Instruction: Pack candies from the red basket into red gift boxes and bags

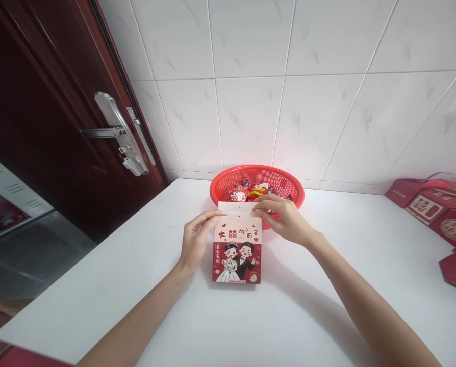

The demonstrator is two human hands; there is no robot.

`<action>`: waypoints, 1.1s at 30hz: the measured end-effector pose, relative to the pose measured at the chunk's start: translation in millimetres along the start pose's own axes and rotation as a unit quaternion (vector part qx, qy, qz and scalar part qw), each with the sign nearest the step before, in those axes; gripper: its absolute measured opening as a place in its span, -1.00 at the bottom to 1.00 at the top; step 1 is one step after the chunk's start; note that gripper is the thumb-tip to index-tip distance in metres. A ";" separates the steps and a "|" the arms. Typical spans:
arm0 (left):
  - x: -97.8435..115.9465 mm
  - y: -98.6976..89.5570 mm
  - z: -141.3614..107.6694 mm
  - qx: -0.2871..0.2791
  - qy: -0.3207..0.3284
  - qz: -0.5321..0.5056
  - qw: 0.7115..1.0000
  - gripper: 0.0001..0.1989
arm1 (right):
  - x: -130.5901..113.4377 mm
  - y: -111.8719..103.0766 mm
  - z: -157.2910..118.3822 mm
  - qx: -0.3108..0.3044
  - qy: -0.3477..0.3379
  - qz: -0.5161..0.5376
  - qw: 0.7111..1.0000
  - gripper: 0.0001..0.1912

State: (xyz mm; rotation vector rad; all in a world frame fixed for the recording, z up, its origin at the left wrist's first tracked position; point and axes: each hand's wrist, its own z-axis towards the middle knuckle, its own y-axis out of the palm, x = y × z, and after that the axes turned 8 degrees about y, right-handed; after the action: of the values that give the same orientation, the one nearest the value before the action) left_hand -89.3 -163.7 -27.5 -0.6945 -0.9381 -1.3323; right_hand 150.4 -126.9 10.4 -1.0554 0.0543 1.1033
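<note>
A small paper gift box, red below and cream above, stands on the white table with a cartoon bride and groom on its front. Its top flap is raised. My left hand pinches the upper left edge of the box, thumb in front. At the upper right corner, the fingers of my right hand are closed on the flap. Directly behind the box is a red plastic basket of wrapped candies, partly hidden by the box and my right hand.
Dark red gift boxes with gold patterns stand at the table's right side, one tied with cord. A tiled wall runs along the back of the white table. To the left, a dark wooden door has keys hanging in its lock.
</note>
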 end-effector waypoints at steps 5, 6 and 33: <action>-0.8 4.1 -4.0 0.009 -0.004 -0.013 1.000 -0.75 | 9.0 5.4 3.1 -0.008 0.025 0.104 0.994 -0.78; -1.0 4.2 -5.2 0.005 -0.004 -0.013 1.000 -0.75 | 9.1 6.1 3.1 -0.010 0.033 0.117 0.993 -0.77; -5.3 -5.0 4.1 0.049 0.176 0.043 0.982 -0.84 | 32.5 1.5 2.5 0.134 0.116 -0.002 0.984 -0.58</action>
State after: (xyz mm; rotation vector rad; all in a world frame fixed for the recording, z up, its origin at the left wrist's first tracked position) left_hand -94.8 -158.3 -30.6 -0.4007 -0.6742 -1.2713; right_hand 164.4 -102.4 -5.9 -0.9340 0.3762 0.9349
